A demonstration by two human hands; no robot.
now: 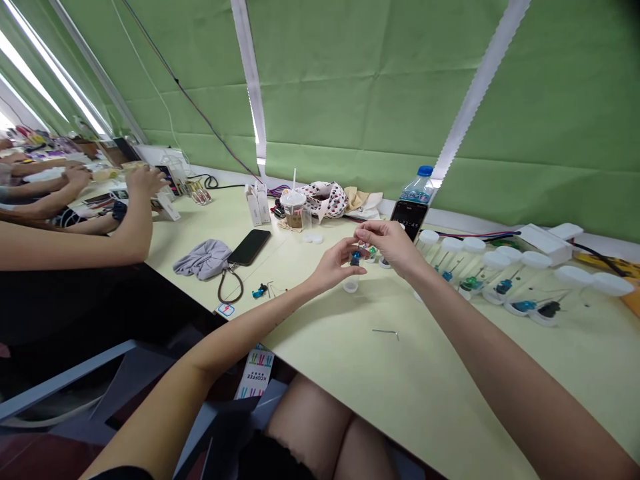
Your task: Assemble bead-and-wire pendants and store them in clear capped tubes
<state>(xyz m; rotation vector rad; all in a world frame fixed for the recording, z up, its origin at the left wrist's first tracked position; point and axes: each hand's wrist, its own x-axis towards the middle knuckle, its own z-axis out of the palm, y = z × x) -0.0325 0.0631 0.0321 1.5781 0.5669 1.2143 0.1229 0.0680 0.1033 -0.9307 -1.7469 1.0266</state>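
My left hand (336, 264) pinches a small blue part (355, 259) above the pale yellow table (410, 373). My right hand (389, 241) meets it from the right, fingers closed on something small against the blue part that I cannot make out. A small white cap (351, 286) lies on the table just below my hands. A thin metal hex key (386, 332) lies nearer to me. A row of clear tubes with white caps (500, 273), holding blue and green parts, lies to the right of my hands.
A black phone (249, 247), grey cloth (204, 259) and another blue part (259, 291) lie to the left. A drink cup (293, 208), water bottle (419, 187) and standing phone (410, 218) are behind my hands. Other people's arms (75, 233) work at the far left.
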